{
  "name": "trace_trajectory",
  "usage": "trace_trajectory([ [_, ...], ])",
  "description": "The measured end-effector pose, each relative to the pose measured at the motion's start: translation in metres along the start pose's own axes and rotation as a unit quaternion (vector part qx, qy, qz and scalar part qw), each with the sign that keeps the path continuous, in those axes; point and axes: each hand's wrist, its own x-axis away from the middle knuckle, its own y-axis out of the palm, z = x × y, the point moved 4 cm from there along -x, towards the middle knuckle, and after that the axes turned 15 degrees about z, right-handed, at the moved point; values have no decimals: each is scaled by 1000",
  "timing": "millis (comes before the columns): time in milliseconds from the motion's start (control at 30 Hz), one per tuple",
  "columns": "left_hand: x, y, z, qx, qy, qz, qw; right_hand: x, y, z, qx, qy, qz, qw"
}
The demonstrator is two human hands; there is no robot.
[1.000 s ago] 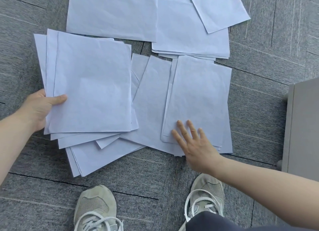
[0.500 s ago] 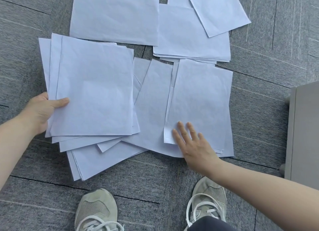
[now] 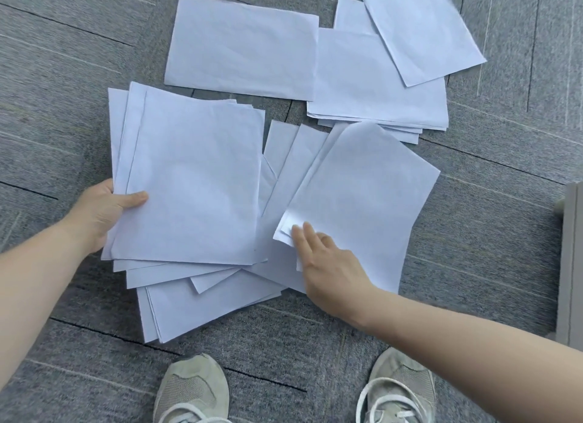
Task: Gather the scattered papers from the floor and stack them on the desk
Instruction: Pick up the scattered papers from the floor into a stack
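White paper sheets lie scattered on grey carpet. My left hand [image 3: 102, 212] grips a gathered stack of sheets [image 3: 192, 182] by its left edge, thumb on top. Under that stack more loose sheets [image 3: 195, 305] fan out on the floor. My right hand [image 3: 328, 264] has its fingers at the lower left corner of a top sheet [image 3: 362, 198], which curls up off the pile below it. Further back lie a single sheet [image 3: 243, 47], a small pile [image 3: 375, 88] and a tilted sheet [image 3: 419, 28].
My two grey sneakers [image 3: 192, 391] [image 3: 397, 388] stand at the bottom edge. A grey piece of furniture [image 3: 571, 264] rises at the right edge. Carpet tiles [image 3: 489, 201] surround the papers.
My right hand slid left along the right-hand pile and lifted the top sheet's corner, so the sheet now bows upward. The left hand keeps its hold on the stack.
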Motion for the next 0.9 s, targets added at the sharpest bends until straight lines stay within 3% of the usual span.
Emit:
trace_trajectory([
  [233,-1,-11,-5,-11,-4,16,1000,-7,36,-20,106,-8,-56,993],
  [500,2,-13,-6,-14,-8,17,1000,-9,38,-22,145,-7,-40,989],
  [633,0,-17,-5,-19,2,29,999,-14,24,-15,96,12,-40,995],
  [800,-5,-35,-8,-23,16,75,997,-20,-13,0,-29,56,33,997],
  [900,-4,-46,-8,-19,26,113,993,-27,-18,-1,-40,49,63,996],
])
